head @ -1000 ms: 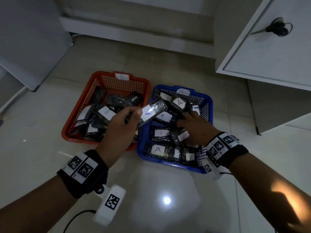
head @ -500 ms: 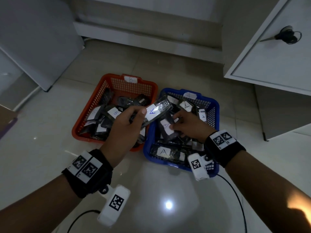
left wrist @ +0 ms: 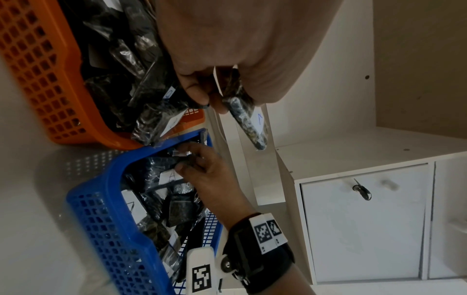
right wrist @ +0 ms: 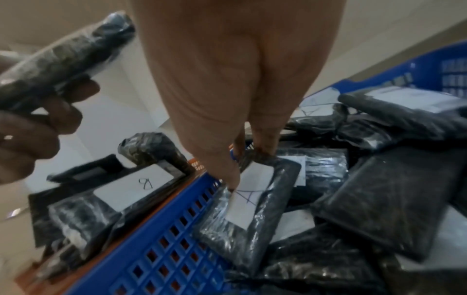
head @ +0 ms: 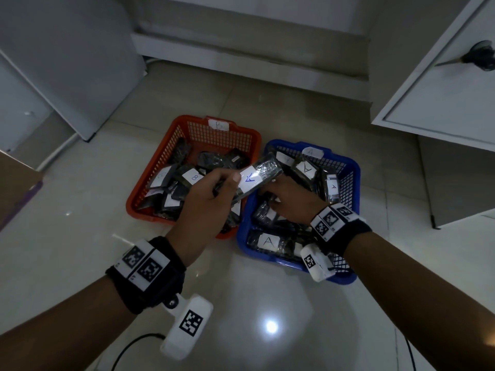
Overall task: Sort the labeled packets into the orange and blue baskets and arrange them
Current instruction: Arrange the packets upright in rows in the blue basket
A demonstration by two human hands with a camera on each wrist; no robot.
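Head view shows the left hand (head: 206,207) pinching an A packet (head: 257,180) by one end, its free end hanging beyond the fingers over the blue basket (head: 351,180), where it could slip and land askew while the right hand (head: 292,202), fingers curled, presses on a packet (right wrist: 250,197) inside.

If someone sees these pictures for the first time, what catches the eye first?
The orange basket and blue basket stand side by side on the pale floor, both full of dark packets. Above their shared edge, the left hand holds a packet labelled A, while the right hand reaches into the blue basket.

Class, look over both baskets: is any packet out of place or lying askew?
The packets in the blue basket lie jumbled and overlapping. The left hand grips an A-labelled packet above the baskets' shared edge, not yet in the A-tagged blue one.
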